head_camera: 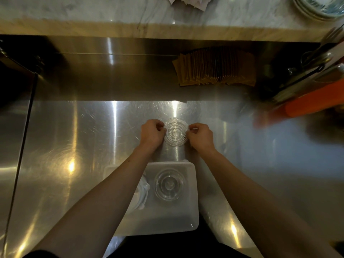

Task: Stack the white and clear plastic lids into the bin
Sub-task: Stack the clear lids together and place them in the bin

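Note:
A round clear plastic lid (176, 134), or a small stack of them, lies on the steel counter between my hands. My left hand (151, 134) pinches its left rim and my right hand (201, 136) pinches its right rim. Nearer to me sits a white translucent bin (191, 207) at the counter's front edge. Inside it lies a clear lid stack (169, 185) on the right, and white lids (142, 194) on the left, partly hidden by my left forearm.
A fan of brown paper sleeves (216, 67) leans at the back of the steel counter (74, 146). An orange-handled tool (314, 101) and metal utensils crowd the right. A marble ledge (93, 13) with stacked bowls (320, 6) runs behind.

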